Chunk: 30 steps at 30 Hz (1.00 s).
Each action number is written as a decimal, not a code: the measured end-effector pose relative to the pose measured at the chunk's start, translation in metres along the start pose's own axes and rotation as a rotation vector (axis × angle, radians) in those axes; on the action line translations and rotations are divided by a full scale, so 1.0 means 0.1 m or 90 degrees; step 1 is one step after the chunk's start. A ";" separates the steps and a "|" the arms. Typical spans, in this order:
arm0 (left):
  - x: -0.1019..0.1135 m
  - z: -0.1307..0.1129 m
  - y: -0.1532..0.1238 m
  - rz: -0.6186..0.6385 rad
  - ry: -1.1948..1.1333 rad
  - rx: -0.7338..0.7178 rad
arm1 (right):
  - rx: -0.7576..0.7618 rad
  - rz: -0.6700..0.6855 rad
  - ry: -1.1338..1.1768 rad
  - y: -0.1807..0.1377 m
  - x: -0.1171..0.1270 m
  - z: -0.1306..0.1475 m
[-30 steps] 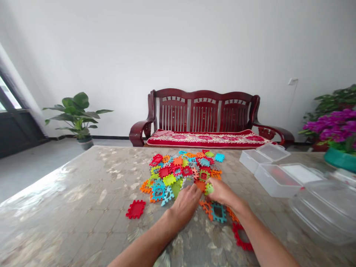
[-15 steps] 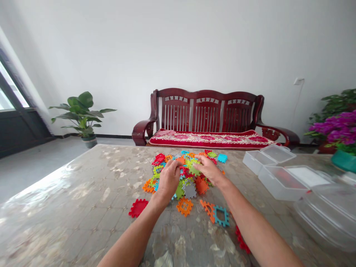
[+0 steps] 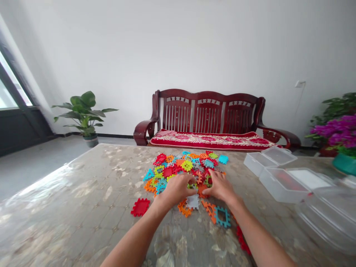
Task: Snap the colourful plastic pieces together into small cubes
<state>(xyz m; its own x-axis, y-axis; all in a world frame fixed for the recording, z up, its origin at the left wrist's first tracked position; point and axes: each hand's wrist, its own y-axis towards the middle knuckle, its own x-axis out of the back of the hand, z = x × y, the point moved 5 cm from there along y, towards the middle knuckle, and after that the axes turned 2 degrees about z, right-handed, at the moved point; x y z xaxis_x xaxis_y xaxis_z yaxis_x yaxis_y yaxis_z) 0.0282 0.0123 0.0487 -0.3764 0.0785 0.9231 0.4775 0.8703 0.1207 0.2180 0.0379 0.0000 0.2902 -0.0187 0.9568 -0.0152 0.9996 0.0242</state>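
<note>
Over the near part of a pile of notched plastic interlocking tiles point(image 3: 168, 171), my left hand point(image 3: 179, 188) reaches in with curved fingers. Its thumb and forefinger stand apart, and a bit of green tile shows in the gap. My right hand point(image 3: 221, 185) is open on the pile's right side, thumb and fingers spread. An orange tile point(image 3: 202, 190) lies by its thumb tip. Just below the left fingertips are a grey tile point(image 3: 193, 202) and an orange window tile point(image 3: 184, 209). A yellow-green tile point(image 3: 187, 165) rests on top of the pile.
A red tile point(image 3: 140, 207) lies left of the pile. To the right are an orange triangular tile point(image 3: 209, 210), a blue frame tile point(image 3: 222, 217) and red tiles point(image 3: 242, 240) partly behind my forearm. Clear plastic boxes point(image 3: 283, 185) stand on the table's right side.
Both hands have come nearer and lower. My right hand has let go of the yellow-green tile, and its fingers have spread. The grey tile has shifted toward me, onto the orange window tile.
</note>
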 end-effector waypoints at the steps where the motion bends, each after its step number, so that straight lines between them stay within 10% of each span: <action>1: -0.03 -0.04 -0.02 0.032 0.035 -0.009 | -0.001 0.000 -0.002 -0.01 -0.01 0.02; 8: -0.21 -0.21 -0.11 0.172 0.204 0.005 | 0.014 -0.021 0.100 0.01 -0.05 0.07; 17: -0.29 -0.22 -0.12 0.129 0.177 0.017 | -0.037 -0.005 0.284 0.08 -0.22 -0.03; 30: 0.06 0.32 0.00 -0.232 0.072 0.135 | 0.072 -0.006 0.674 0.37 0.11 0.54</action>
<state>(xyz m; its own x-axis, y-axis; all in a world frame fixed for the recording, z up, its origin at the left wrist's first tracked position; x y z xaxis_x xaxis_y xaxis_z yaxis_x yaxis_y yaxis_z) 0.0003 0.0283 0.0427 -0.3949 -0.2960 0.8697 0.1509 0.9129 0.3792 0.1693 0.0737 0.0269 0.9744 0.0556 0.2178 -0.0809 0.9907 0.1090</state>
